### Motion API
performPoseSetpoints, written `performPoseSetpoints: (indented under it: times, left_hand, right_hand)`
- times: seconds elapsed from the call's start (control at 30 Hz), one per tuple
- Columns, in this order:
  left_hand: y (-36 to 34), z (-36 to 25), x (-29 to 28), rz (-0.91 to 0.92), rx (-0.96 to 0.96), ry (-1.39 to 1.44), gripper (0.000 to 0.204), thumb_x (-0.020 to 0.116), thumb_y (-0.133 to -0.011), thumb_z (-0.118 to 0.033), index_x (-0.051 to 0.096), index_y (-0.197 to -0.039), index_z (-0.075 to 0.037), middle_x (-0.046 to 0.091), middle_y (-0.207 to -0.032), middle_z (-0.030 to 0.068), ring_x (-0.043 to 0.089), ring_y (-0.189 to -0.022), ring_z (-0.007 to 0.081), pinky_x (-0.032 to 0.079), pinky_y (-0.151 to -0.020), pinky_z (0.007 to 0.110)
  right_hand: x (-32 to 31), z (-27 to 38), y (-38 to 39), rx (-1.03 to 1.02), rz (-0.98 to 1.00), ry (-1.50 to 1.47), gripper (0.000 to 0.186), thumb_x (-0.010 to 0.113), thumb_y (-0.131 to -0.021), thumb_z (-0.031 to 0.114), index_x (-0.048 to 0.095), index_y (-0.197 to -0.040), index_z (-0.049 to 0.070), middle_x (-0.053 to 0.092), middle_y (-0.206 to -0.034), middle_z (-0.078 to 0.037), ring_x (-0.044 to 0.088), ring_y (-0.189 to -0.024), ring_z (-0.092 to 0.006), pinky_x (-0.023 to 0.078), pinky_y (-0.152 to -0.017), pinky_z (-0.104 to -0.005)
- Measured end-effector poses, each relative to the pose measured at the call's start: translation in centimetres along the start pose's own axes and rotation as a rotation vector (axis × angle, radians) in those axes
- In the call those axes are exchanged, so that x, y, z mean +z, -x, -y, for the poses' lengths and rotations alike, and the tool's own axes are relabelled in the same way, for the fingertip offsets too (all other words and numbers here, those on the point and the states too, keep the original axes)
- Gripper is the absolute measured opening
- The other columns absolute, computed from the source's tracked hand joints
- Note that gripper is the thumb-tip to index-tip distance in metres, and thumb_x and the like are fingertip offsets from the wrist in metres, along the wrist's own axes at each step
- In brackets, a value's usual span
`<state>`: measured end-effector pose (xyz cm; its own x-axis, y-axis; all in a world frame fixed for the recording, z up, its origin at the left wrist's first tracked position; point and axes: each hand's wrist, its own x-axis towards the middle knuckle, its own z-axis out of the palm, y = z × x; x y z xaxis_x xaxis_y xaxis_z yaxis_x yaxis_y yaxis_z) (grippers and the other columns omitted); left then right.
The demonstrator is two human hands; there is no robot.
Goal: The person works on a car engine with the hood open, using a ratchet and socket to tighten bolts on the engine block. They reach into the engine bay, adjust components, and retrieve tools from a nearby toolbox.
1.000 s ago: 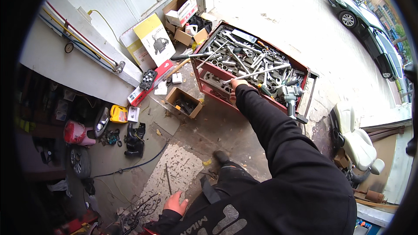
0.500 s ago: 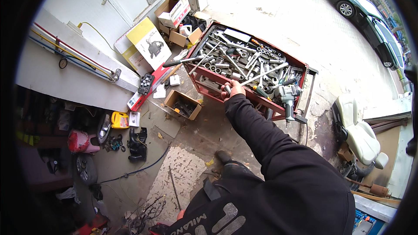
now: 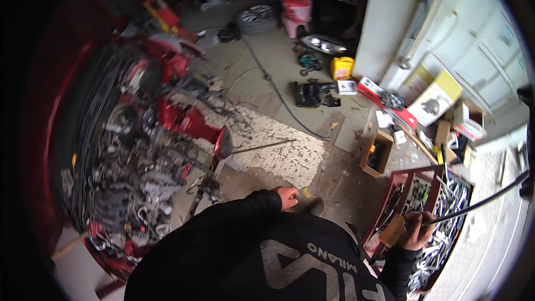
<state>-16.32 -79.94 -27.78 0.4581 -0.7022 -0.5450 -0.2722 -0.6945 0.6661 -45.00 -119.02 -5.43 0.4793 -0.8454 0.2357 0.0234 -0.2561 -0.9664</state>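
while the left hand point(image 3: 286, 198) hangs loosely part-curled, i cannot tell whether the blurred right hand point(image 3: 417, 232) pinches the dark rod point(image 3: 484, 204).

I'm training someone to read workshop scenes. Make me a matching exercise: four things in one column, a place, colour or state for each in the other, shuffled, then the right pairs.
Things:
1. right hand
2. tool chest
3. yellow jug
4. wheel

Descriptions:
A. next to a small white box
B. at the tool chest
C. round and spoked, on the floor
D. red, crowded with metal tools

Pairs: 1-B, 2-D, 3-A, 4-C
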Motion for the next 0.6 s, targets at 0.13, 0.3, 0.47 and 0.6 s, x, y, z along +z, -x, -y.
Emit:
performPoseSetpoints:
  times: [0.13, 0.3, 0.47, 0.6]
  left_hand:
    - [6.3, 0.9, -3.2, -0.02, 0.026, -0.008, 0.048, 0.074, -0.096, -0.035, 0.07, -0.135, -0.006, 0.078, -0.121, 0.0209, 0.074, -0.113, 0.0412, 0.058, -0.095, 0.051]
    - [17.0, 10.2, -6.7, -0.576, -0.193, 0.096, 0.045, 0.074, -0.095, -0.03, 0.071, -0.133, -0.006, 0.076, -0.127, 0.0229, 0.073, -0.12, 0.043, 0.059, -0.101, 0.052]
    - [26.8, 19.1, -12.4, -1.022, -0.284, 0.077, 0.038, 0.075, -0.094, -0.025, 0.072, -0.127, -0.006, 0.076, -0.122, 0.0219, 0.073, -0.116, 0.0436, 0.059, -0.1, 0.052]
    - [32.0, 22.7, -17.8, -1.11, -0.193, 0.095, 0.035, 0.073, -0.095, -0.019, 0.072, -0.127, -0.005, 0.076, -0.123, 0.0218, 0.072, -0.117, 0.0441, 0.059, -0.102, 0.052]
  right_hand:
    - [8.9, 1.5, -3.6, -0.135, 0.457, 0.143, 0.016, 0.059, -0.117, 0.015, 0.065, -0.109, 0.002, 0.069, -0.089, -0.006, 0.063, -0.081, -0.0149, 0.05, -0.077, -0.0307]
    - [23.0, 4.6, -1.4, -0.231, 0.887, 0.331, 0.027, 0.056, -0.119, 0.025, 0.065, -0.11, 0.001, 0.053, -0.071, -0.002, 0.047, -0.061, -0.0105, 0.035, -0.055, -0.0328]
    - [35.4, 6.2, 8.6, -0.512, 1.176, 0.306, 0.014, 0.065, -0.107, 0.014, 0.069, -0.114, 0.002, 0.069, -0.085, -0.023, 0.072, -0.078, -0.0477, 0.055, -0.068, -0.0508]
    - [44.7, 9.1, 15.8, -0.465, 1.357, 0.357, 0.033, 0.073, -0.101, 0.008, 0.067, -0.133, 0.007, 0.075, -0.086, -0.02, 0.074, -0.072, -0.0466, 0.057, -0.064, -0.0537]
